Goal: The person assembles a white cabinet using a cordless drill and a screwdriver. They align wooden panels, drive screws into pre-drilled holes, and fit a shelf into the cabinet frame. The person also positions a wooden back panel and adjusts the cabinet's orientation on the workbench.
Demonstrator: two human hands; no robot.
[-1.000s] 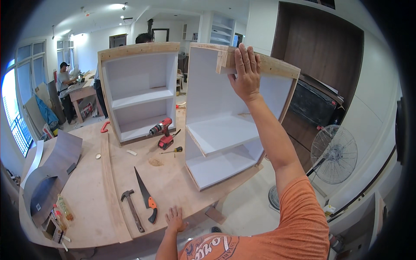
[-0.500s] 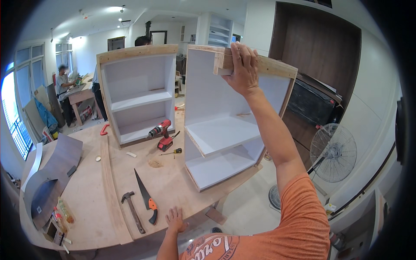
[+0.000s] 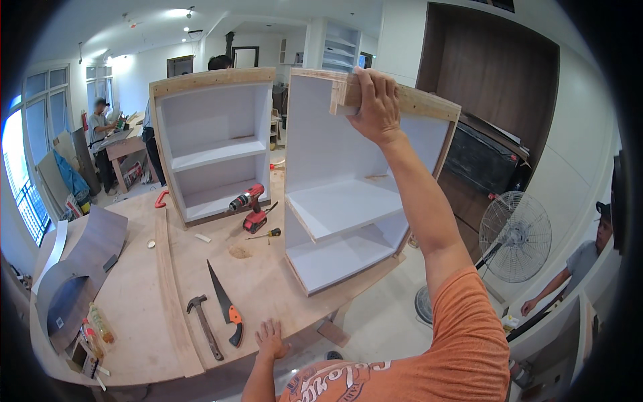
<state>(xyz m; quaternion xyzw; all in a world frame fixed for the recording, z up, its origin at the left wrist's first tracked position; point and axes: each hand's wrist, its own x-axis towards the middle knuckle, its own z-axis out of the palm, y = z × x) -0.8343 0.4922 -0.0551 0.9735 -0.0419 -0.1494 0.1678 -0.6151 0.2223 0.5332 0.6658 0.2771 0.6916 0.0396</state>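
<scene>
My right hand (image 3: pixel 375 104) grips the top edge of a white cabinet box (image 3: pixel 348 201) that stands upright on the plywood worktable (image 3: pixel 134 315), its open front facing me with one shelf inside. A small wooden block (image 3: pixel 343 100) sits under my fingers at that top edge. My left hand (image 3: pixel 271 338) rests flat, fingers spread, on the table's near edge, beside a hand saw with an orange handle (image 3: pixel 224 308) and a hammer (image 3: pixel 203 323). A second white cabinet box (image 3: pixel 211 144) stands to the left of the first.
A red cordless drill (image 3: pixel 249 204) and a screwdriver (image 3: pixel 264 234) lie between the cabinets. Curved dark panels (image 3: pixel 80 268) and small bottles (image 3: pixel 97 325) sit at the table's left end. A floor fan (image 3: pixel 512 238) stands at right. Other people work at the far left and lower right.
My right hand has shifted slightly left along the cabinet's top edge onto the small wooden block. My left hand stays on the table edge.
</scene>
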